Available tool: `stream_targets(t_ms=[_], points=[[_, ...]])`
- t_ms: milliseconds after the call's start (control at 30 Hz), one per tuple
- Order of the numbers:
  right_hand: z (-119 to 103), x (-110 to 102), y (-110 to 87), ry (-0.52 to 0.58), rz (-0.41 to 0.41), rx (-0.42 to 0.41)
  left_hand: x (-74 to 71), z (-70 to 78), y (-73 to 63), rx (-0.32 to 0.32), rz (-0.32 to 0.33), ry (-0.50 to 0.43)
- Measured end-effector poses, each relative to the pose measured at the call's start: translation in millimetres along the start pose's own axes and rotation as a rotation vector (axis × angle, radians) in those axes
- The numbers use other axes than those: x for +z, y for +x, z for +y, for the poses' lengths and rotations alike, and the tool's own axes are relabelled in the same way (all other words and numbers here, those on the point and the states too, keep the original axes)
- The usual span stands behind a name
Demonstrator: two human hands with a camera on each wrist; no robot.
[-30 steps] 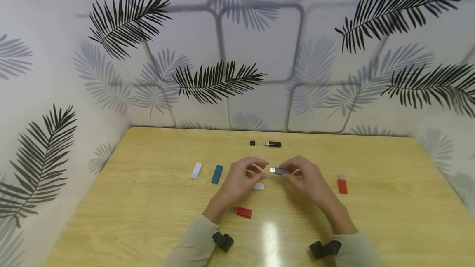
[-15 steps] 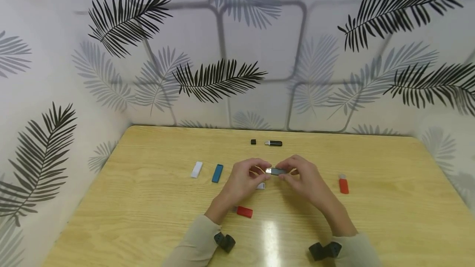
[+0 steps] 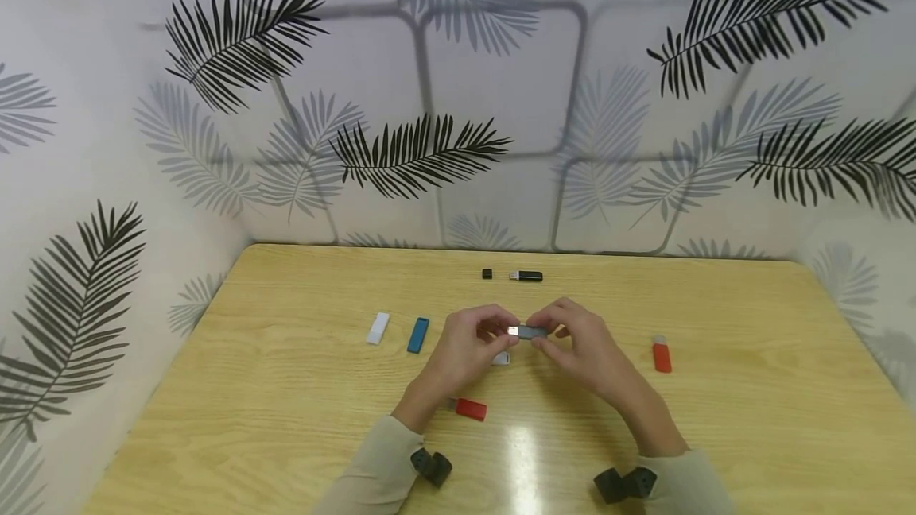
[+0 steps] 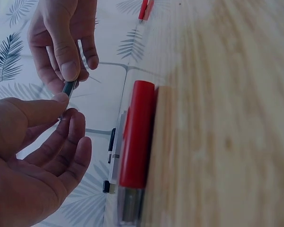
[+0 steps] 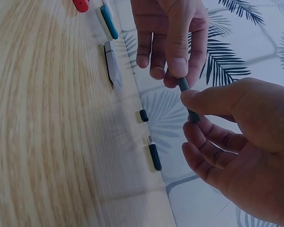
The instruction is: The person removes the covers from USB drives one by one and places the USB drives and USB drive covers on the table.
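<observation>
A grey USB stick (image 3: 531, 332) with a metal plug is held between both hands above the table, its plug toward the left. My right hand (image 3: 585, 344) pinches the grey body between thumb and fingers. At the plug end, the thumb and fingertips of my left hand (image 3: 465, 348) pinch it. In the right wrist view, both thumbs lie along the stick (image 5: 193, 116). Beneath the left hand lies a white USB stick (image 3: 503, 359), partly hidden. Closer to the left forearm is a red USB stick (image 3: 471, 409), which looms large in the left wrist view.
Behind the hands lie a black USB stick (image 3: 529, 276) and its small black cap (image 3: 487, 274). To the left are a white stick (image 3: 378, 328) and a blue one (image 3: 418, 335). Another red USB stick (image 3: 661, 357) lies right. A patterned wall borders the wooden table (image 3: 286, 435).
My left fingers, apart from the grey USB stick a second ago, now pinch its plug end. The right hand has moved slightly left with the stick. The items on the table stay put.
</observation>
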State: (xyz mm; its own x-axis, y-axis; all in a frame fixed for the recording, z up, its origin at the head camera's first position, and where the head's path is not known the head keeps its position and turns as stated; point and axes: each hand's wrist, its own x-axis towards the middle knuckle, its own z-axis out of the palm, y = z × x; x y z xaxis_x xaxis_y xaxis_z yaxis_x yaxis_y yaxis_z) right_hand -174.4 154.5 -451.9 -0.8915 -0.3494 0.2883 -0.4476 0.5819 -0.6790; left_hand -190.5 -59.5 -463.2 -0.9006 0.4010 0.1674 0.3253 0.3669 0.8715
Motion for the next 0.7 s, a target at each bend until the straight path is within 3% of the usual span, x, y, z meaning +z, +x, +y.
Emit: stream_targets(t_ms=[333, 700], points=[[-1.1, -3.9, 0.0, -0.009, -0.004, -0.033, -0.5, -0.1, -0.1, 0.047, 0.013, -0.013], [-3.3, -6.9, 1.3, 0.003, 0.049, -0.150, -8.6, 3.7, -0.2, 0.092, 0.019, -0.029]])
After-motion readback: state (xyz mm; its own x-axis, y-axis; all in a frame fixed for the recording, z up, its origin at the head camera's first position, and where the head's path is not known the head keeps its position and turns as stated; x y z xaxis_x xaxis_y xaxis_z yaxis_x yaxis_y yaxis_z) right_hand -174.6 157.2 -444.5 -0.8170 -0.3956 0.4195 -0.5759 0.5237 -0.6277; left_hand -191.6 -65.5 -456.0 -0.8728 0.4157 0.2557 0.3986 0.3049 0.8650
